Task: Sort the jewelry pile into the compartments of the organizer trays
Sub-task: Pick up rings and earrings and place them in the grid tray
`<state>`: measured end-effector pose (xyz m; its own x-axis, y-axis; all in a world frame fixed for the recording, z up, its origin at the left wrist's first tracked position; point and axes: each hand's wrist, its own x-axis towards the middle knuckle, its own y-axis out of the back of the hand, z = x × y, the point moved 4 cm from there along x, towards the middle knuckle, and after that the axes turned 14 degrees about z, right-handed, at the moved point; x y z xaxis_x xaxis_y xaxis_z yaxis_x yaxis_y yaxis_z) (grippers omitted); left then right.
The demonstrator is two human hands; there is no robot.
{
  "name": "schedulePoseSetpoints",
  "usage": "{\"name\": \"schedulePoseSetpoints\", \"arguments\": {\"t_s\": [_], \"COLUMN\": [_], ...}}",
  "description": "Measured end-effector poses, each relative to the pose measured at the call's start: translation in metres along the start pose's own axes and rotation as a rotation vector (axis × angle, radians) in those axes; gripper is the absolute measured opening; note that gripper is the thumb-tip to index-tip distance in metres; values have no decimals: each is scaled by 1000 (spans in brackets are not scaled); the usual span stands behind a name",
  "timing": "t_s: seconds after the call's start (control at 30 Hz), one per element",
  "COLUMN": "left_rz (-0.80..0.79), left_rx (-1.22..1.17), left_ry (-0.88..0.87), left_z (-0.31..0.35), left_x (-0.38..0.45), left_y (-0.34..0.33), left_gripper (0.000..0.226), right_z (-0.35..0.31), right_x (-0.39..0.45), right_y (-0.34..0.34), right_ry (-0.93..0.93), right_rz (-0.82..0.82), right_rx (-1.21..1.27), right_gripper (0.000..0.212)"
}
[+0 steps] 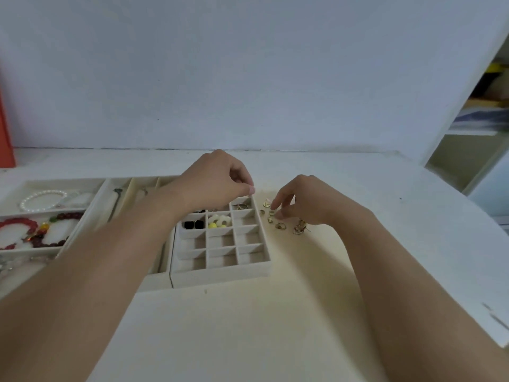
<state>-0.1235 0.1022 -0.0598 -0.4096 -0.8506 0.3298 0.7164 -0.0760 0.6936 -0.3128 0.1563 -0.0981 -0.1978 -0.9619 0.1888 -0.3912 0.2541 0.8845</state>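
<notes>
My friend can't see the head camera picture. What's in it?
A right hand picks at small gold earrings on a white table, beside a grid tray. The left hand hovers curled above it; bracelets fill another tray.

Counts on the white table

Three organizer trays [220, 274]; two hands [217, 180]; one pearl bracelet [41, 199]; two black square earrings [193, 224]; a few red bead bracelets [19, 224], number unclear; gold earrings pile [283, 220], uncountable.

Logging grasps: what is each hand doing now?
Left hand: fingers pinched over grid tray, contents untellable.
Right hand: pinching gold earring.
</notes>
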Motion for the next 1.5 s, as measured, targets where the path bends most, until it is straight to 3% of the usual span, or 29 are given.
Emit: {"name": "schedulePoseSetpoints", "arguments": {"t_s": [0.6, 0.87, 1.27, 1.4, 1.5], "left_rz": [-88, -62, 61, 40, -1], "left_rx": [41, -129, -254, -288, -293], "left_ry": [-39, -1, 85, 102, 122], "left_z": [0, 0, 6, 6, 6], "left_x": [9, 11, 8, 6, 5], "left_y": [-15, -17, -15, -14, -14], "left_gripper": [5, 6, 8, 10, 10], "right_z": [-4, -15, -15, -4, 15], "right_x": [-1, -5, -9, -8, -6], "right_y": [-4, 29, 31, 39, 44], "right_ry": [25, 4, -32, -78, -134], "right_rz": [-8, 203, 142, 212, 233], "right_rx": [17, 335, 507, 420, 119], "right_gripper": [7, 7, 7, 8, 7]}}
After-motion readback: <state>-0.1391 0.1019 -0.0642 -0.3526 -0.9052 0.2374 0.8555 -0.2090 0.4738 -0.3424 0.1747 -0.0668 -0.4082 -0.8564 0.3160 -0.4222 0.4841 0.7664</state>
